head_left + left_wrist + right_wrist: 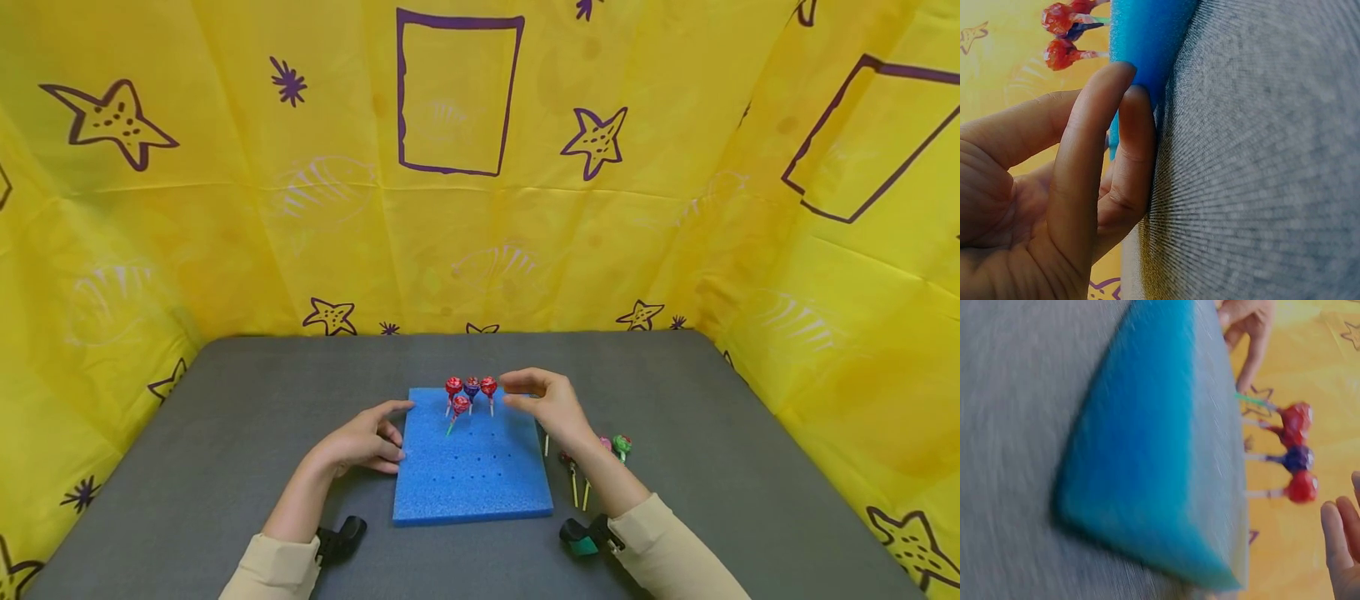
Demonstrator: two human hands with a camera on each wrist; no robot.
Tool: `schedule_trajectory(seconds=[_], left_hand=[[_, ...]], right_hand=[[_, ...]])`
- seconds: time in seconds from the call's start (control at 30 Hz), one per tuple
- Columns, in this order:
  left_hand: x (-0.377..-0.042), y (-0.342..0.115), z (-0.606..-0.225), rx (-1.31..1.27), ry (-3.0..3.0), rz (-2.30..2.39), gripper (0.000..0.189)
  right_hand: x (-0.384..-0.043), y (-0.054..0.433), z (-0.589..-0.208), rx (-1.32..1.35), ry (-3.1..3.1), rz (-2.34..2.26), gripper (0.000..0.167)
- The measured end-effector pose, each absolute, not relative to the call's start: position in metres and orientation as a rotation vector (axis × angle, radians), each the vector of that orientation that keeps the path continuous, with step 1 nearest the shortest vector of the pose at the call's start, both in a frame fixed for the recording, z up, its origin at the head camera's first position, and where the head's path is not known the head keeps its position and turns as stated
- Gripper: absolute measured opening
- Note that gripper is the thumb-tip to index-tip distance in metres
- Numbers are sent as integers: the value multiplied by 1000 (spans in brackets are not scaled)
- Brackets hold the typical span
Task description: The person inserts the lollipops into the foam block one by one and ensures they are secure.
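Observation:
A blue foam board point(474, 492) with small holes lies flat on the table. Several wrapped lollipops stand in its far part: a red one point(453, 386), a purple one point(471, 386) and another red one point(489, 385) in a row. Just in front of these, a red lollipop point(461, 406) leans on a green stick. My right hand point(551, 404) hovers beside the row's right end, thumb and fingers parted and holding nothing; the right wrist view shows its fingers point(1335, 540) apart from the candy. Fingertips of my left hand point(367, 437) touch the board's left edge.
Loose lollipops, among them a green one point(622, 446) and a pink one point(604, 443), lie right of the board, partly hidden under my right forearm. The grey table point(285, 383) is bounded by yellow patterned cloth point(465, 225) behind and at both sides.

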State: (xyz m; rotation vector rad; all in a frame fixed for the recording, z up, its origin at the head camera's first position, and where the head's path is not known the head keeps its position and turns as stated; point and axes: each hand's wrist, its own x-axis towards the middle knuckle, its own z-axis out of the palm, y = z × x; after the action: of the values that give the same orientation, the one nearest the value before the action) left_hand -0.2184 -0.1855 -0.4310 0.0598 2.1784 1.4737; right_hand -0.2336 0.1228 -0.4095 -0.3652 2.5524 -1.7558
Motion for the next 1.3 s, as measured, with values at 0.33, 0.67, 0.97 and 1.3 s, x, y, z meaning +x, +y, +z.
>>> schedule_trajectory(seconds=[0.33, 0.67, 0.97, 1.3], left_hand=[[-218, -186, -429, 65, 2183, 1469, 74], [-218, -185, -431, 47, 2187, 1460, 74], [-218, -184, -432, 40, 2193, 1457, 73], [-219, -186, -434, 52, 2167, 1491, 75]], right_hand=[[-241, 157, -408, -280, 2624, -1729, 35], [-247, 181, -415, -148, 2684, -1662, 37], [-251, 191, -420, -104, 2772, -1566, 36], [-255, 201, -428, -91, 2743, -1454, 36]])
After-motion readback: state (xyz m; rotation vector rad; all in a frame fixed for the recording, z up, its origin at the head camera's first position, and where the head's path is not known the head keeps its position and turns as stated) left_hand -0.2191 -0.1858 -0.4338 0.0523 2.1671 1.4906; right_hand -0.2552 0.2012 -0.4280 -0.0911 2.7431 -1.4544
